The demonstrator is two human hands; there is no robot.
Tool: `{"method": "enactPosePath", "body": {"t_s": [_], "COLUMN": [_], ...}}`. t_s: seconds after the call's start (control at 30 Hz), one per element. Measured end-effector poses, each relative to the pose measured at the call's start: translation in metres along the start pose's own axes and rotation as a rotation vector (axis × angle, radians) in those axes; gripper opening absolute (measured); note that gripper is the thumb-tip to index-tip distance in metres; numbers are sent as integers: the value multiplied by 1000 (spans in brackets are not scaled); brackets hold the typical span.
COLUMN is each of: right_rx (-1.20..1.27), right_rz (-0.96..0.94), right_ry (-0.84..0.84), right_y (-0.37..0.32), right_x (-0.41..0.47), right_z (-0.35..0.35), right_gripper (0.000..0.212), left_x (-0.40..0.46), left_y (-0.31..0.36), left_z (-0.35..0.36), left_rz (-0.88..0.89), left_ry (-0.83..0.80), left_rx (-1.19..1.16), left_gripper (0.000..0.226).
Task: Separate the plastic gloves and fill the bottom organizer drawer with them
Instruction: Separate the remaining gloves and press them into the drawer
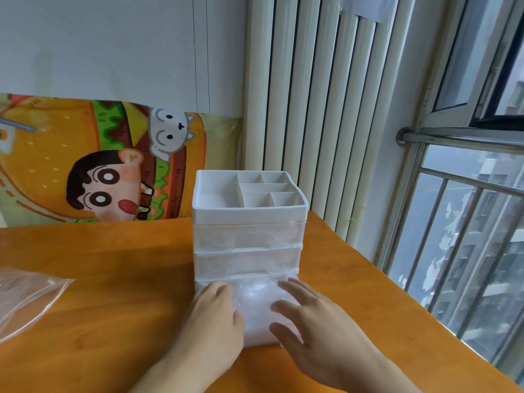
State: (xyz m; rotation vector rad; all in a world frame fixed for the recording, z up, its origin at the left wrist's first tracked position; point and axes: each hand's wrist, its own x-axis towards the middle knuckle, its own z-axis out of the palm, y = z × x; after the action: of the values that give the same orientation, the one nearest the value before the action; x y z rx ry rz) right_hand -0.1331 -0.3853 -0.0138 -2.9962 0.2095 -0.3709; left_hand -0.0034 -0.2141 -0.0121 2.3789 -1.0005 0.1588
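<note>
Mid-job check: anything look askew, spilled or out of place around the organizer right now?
Nothing stands out. The organizer stands upright, its bottom drawer pulled out with gloves inside, both hands flat on them. A clear bag lies at left.

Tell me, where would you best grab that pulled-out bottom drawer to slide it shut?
Probably the bottom drawer by its front edge, coming from the near side. It juts toward the viewer, full of plastic gloves, and both hands, left and right, lie flat on it.
</note>
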Motion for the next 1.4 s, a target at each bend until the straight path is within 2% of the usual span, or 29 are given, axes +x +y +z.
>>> {"method": "enactPosePath", "body": {"t_s": [0.1, 0.17, 0.2, 0.27, 0.3, 0.33, 0.37, 0.4, 0.47, 0.5, 0.57, 0.67, 0.73, 0.8, 0.9, 1.07, 1.1, 1.17, 1.23, 1.3, 1.33, 1.4], "right_rx": [53, 214, 345, 650, 776, 877, 963, 1040, 1138, 1184, 1242, 1224, 1080, 987, 1016, 982, 940, 699, 431, 214, 110, -10], "right_rz": [-6, 74, 140, 288, 341, 365, 348, 288, 190, 184, 235, 297, 339, 389, 395, 410, 420, 418, 312, 68, -35, -129], "right_ry": [144, 205, 206, 127, 54, -20, -80, -110, -79, -45, 23, 72, 100, 127, 145, 155, 168, 259, 460, 572, 553, 451], "right_y": [5, 14, 20, 35, 41, 44, 45, 45, 41, 37, 34, 35, 35, 34, 28, 13, 10, 3, -5, -19, -25, -33], "right_x": [-13, -13, -10, -1, 3, 7, 11, 16, 23, 25, 27, 27, 25, 23, 16, 0, -6, -18, -32, -39, -40, -37], "right_z": [3, 9, 12, 17, 17, 18, 19, 20, 22, 23, 26, 31, 35, 37, 37, 35, 36, 38, 38, 34, 34, 40], "right_gripper": [52, 76, 96, 138, 152, 157, 151, 136, 102, 95, 88, 83, 91, 92, 84, 78, 80, 82, 75, 53, 46, 48], "left_x": [-13, -19, -20, -18, -15, -13, -10, -6, 1, 3, 5, -2, -8, -15, -26, -49, -55, -70, -85, -97, -99, -95], "left_y": [-15, -32, -40, -54, -60, -64, -66, -68, -71, -72, -71, -63, -61, -59, -63, -61, -58, -52, -41, -22, -13, -9], "left_z": [-1, -2, -3, -4, -4, -2, 0, 3, 9, 11, 15, 14, 14, 14, 11, -2, -4, -9, -8, -3, 0, 14], "left_rz": [71, 67, 11, -163, -234, -249, -234, -205, -185, -181, -182, -182, -187, -196, -223, -298, -309, -293, -59, 281, 389, 474], "left_ry": [129, 225, 205, 12, -113, -204, -273, -313, -306, -277, -216, -82, -20, 14, 41, 59, 68, 114, 323, 468, 432, 281], "left_rx": [-105, -248, -326, -494, -564, -619, -667, -708, -741, -751, -741, -674, -643, -622, -578, -484, -432, -236, -59, 36, 81, 200], "left_gripper": [47, 64, 85, 138, 157, 167, 170, 166, 143, 135, 133, 116, 110, 101, 89, 90, 91, 93, 77, 41, 35, 46]}}
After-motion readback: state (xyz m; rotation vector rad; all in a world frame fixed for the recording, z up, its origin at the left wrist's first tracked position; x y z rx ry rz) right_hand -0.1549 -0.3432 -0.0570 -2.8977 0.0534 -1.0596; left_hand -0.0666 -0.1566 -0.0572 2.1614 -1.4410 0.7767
